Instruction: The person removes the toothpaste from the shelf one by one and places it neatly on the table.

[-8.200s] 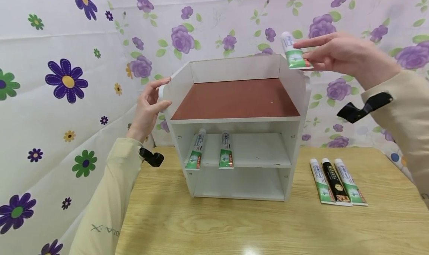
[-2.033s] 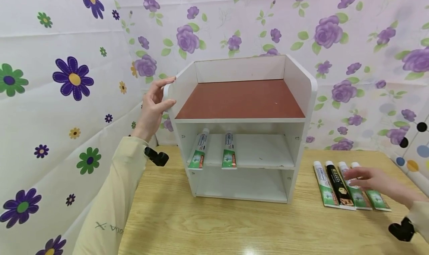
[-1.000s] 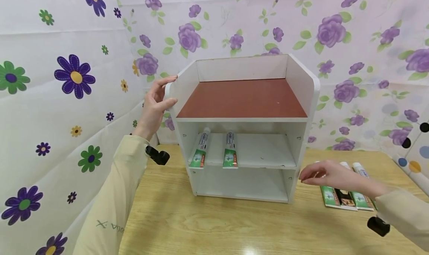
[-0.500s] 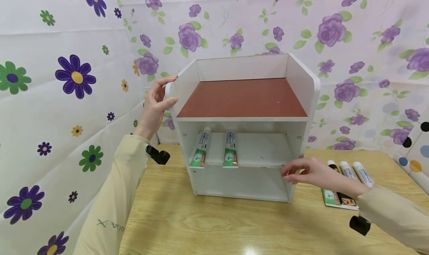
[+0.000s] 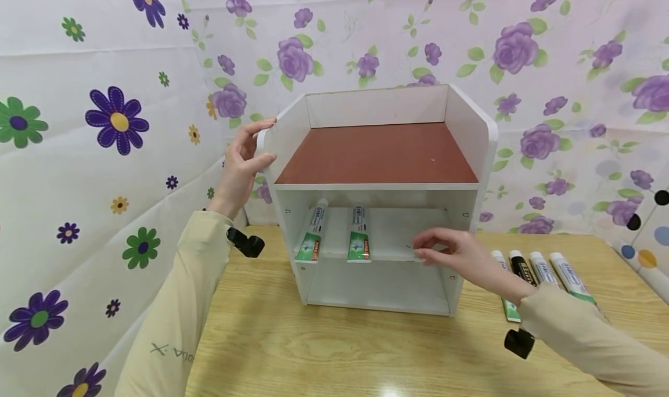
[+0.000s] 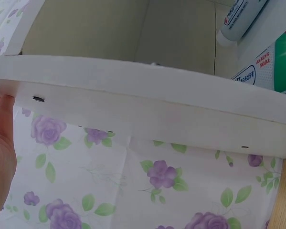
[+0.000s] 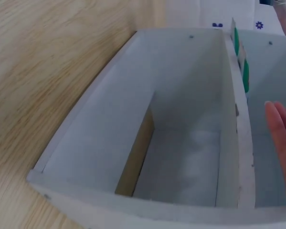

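Note:
A small white shelf unit (image 5: 360, 186) with a brown top board stands on the table. My left hand (image 5: 237, 168) grips the upper edge of its left side panel, thumb in front and fingers behind. Two white-and-green toothpaste tubes, the left one (image 5: 312, 234) and the right one (image 5: 359, 234), lie on the middle shelf, caps toward the back. My right hand (image 5: 457, 255) hovers at the front of that shelf, right of both tubes, with no object visible in it. In the right wrist view its fingers (image 7: 279, 133) look fairly straight beside the shelf board.
On the table (image 5: 324, 350) to the right lie a black toothpaste tube (image 5: 522, 267) and white-and-green tubes, including the rightmost one (image 5: 572, 278), partly covered by the right forearm. Flowered cloth (image 5: 366, 31) hangs behind and to the left.
The right hand earlier held up a toothpaste tube, which now lies at the right end of the table row. Since then that hand has moved left to the middle shelf. The left hand keeps its grip.

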The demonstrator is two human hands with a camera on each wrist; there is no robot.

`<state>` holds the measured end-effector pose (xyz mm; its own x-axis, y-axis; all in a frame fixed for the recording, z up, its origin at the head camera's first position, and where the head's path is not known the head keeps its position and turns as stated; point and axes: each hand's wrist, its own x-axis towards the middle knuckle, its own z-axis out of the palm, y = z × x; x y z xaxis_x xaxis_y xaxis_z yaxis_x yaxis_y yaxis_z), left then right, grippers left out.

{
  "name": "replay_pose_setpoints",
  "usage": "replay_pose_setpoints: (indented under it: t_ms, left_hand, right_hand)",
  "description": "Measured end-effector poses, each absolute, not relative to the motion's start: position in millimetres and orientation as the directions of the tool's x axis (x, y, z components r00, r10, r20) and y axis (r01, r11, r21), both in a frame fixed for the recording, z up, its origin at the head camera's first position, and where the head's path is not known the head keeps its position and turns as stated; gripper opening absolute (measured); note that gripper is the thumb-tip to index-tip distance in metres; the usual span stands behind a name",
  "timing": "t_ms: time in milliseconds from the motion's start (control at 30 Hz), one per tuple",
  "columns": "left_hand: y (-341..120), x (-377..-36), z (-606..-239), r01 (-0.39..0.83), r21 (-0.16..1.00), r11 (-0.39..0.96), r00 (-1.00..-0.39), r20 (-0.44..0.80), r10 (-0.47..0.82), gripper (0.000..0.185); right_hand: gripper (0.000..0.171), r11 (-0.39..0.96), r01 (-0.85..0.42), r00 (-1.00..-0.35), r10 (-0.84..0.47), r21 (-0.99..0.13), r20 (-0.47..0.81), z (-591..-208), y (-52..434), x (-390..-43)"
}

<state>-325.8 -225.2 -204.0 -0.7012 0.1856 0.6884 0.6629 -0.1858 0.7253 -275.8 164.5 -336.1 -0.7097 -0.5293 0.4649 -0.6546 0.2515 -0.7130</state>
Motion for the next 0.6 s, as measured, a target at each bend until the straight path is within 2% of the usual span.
replay_pose_setpoints:
  t_ms: [333,600]
  left_hand:
    - [-225,-325,-205,0.668,0.720,-0.186,-0.697,0.693,0.184,0.047]
    - [-224,-326,-204,0.674,0.715,-0.186,-0.691,0.699,0.185,0.047]
  right_hand:
    - [0.020,0.233,-0.607,-0.760,-0.450,-0.759,0.469,-330,137,-286]
    - [0.026,0.180,-0.579,-0.774,-0.427,-0.795,0.467,-324,108,-293]
